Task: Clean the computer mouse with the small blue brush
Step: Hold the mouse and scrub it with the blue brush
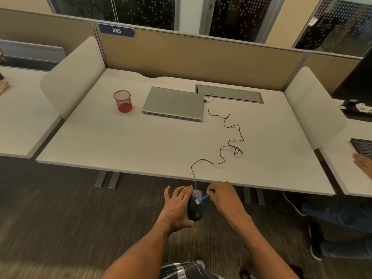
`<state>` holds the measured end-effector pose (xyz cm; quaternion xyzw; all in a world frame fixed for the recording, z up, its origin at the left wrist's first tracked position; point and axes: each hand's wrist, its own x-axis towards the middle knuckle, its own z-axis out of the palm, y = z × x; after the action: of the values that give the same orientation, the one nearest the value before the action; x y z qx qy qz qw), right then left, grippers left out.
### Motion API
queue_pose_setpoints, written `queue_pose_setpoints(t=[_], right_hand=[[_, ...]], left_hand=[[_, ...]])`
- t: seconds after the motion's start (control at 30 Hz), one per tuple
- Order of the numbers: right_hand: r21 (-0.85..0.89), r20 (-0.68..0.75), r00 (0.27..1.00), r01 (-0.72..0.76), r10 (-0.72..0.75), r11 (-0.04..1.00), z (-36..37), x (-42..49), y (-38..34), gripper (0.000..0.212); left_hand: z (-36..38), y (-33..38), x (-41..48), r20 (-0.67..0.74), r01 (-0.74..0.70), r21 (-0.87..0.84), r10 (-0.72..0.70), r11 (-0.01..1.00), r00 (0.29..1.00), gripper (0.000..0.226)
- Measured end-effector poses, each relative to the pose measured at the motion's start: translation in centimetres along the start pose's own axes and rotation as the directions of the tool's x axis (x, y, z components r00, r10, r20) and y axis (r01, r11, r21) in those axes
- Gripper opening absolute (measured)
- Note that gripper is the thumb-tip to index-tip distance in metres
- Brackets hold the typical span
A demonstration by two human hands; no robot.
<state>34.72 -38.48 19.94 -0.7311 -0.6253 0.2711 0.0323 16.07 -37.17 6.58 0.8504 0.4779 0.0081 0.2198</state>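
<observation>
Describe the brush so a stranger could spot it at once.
At the near edge of the pale desk, two hands work. The left hand holds a black mouse; the right hand pinches the brush, laid across the mouse's top. It is the only blue thing between them: a thin handle with a pale bristle head.

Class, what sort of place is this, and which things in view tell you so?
Probably an open-plan office: desks split by partition panels, a desk sign reading 385, and a closed laptop.
</observation>
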Motion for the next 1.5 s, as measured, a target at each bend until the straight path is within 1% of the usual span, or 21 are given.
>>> queue_pose_setpoints(t=[0.1, 0.17, 0.27, 0.37, 0.4, 0.47, 0.5, 0.53, 0.57, 0.63, 0.67, 0.73, 0.8, 0.83, 0.93, 1.03, 1.17, 1.27, 1.37, 1.4, 1.5], right_hand=[[0.036, 0.016, 1.000, -0.004, 0.003, 0.999, 0.2, -0.4, 0.4, 0.010], [0.088, -0.030, 0.999, -0.017, 0.019, 0.996, 0.1, -0.7, 0.6, 0.005], [0.166, -0.087, 0.996, -0.022, 0.037, 0.986, 0.3, -0.9, 0.9, 0.006], [0.190, -0.050, 0.998, -0.015, 0.025, 0.982, 0.9, -1.0, 0.5, 0.009], [0.180, -0.080, 0.996, -0.014, 0.029, 0.984, 1.1, -1.2, 0.5, 0.007], [0.123, -0.223, 0.973, -0.024, 0.051, 0.992, 1.6, -1.5, 0.8, 0.002], [0.100, -0.275, 0.960, -0.031, 0.058, 0.995, 1.7, -1.7, 0.8, 0.004], [0.083, -0.281, 0.959, -0.025, 0.047, 0.996, 1.8, -1.7, 0.8, 0.006], [0.083, -0.250, 0.968, -0.007, 0.028, 0.997, 1.9, -1.7, 0.7, 0.006], [0.160, -0.136, 0.991, 0.015, 0.007, 0.987, 1.9, -1.6, 0.3, 0.004], [0.199, -0.114, 0.993, 0.009, 0.014, 0.980, 1.9, -1.5, 0.2, 0.005], [0.178, -0.184, 0.981, -0.022, 0.055, 0.984, 1.9, -1.3, 0.3, 0.002], [0.132, -0.268, 0.960, -0.039, 0.074, 0.990, 1.8, -1.1, 0.4, 0.006], [0.136, -0.261, 0.963, -0.030, 0.065, 0.990, 1.7, -1.0, 0.4, 0.007], [0.212, -0.164, 0.985, -0.016, 0.051, 0.977, 1.8, -0.7, 0.1, 0.011], [0.170, -0.248, 0.967, -0.020, 0.062, 0.985, 1.7, -0.2, 0.3, 0.007], [0.236, -0.195, 0.979, -0.009, 0.056, 0.972, 1.4, 0.4, 0.4, 0.017], [0.212, -0.272, 0.959, -0.017, 0.076, 0.977, 0.9, 0.9, 0.6, 0.006], [0.254, -0.180, 0.983, 0.006, 0.041, 0.967, 0.7, 1.4, 0.5, 0.007], [0.259, -0.181, 0.982, 0.002, 0.047, 0.966, 0.7, 1.5, 0.5, 0.006], [0.209, -0.271, 0.960, -0.017, 0.074, 0.978, 0.4, 2.0, 0.5, 0.005]], left_hand=[[0.0, -0.2, -0.1, -0.002, 0.023, -0.018, -0.023, 1.000, 1.000, 0.118], [0.1, -0.3, -0.1, -0.006, 0.041, -0.034, -0.041, 0.999, 0.999, 0.119], [0.0, -0.2, -0.1, -0.016, 0.050, -0.060, -0.051, 0.997, 0.999, 0.119], [-0.1, -0.2, 0.0, -0.031, 0.061, -0.090, -0.063, 0.994, 0.998, 0.119], [-0.2, -0.2, 0.1, -0.029, 0.064, -0.094, -0.067, 0.994, 0.997, 0.120], [-0.3, -0.1, 0.1, -0.029, 0.066, -0.105, -0.069, 0.992, 0.997, 0.121], [-0.3, -0.2, 0.1, -0.031, 0.066, -0.110, -0.070, 0.992, 0.997, 0.121], [-0.3, -0.2, 0.1, -0.034, 0.067, -0.111, -0.071, 0.992, 0.997, 0.121], [-0.3, -0.3, 0.1, -0.032, 0.068, -0.109, -0.072, 0.992, 0.997, 0.121], [-0.2, -0.3, 0.1, -0.027, 0.072, -0.096, -0.075, 0.993, 0.997, 0.121], [-0.2, -0.3, 0.1, -0.028, 0.073, -0.092, -0.076, 0.993, 0.997, 0.121], [-0.3, -0.3, 0.2, -0.034, 0.066, -0.099, -0.069, 0.993, 0.997, 0.122], [-0.3, -0.3, 0.2, -0.043, 0.054, -0.109, -0.059, 0.993, 0.997, 0.121], [-0.4, -0.3, 0.2, -0.043, 0.053, -0.110, -0.058, 0.993, 0.997, 0.121], [-0.4, -0.3, 0.4, -0.032, 0.057, -0.096, -0.060, 0.994, 0.998, 0.123], [-0.5, -0.2, 0.5, -0.030, 0.056, -0.087, -0.059, 0.995, 0.998, 0.123], [-0.5, -0.3, 0.4, -0.027, 0.049, -0.059, -0.051, 0.997, 0.998, 0.123], [-0.6, -0.3, 0.5, -0.026, 0.051, -0.068, -0.053, 0.996, 0.998, 0.123], [-0.6, -0.4, 0.5, -0.023, 0.047, -0.071, -0.049, 0.996, 0.999, 0.122], [-0.6, -0.3, 0.6, -0.021, 0.046, -0.068, -0.048, 0.997, 0.999, 0.123], [-0.6, -0.1, 0.7, -0.027, 0.038, -0.071, -0.040, 0.997, 0.999, 0.123]])
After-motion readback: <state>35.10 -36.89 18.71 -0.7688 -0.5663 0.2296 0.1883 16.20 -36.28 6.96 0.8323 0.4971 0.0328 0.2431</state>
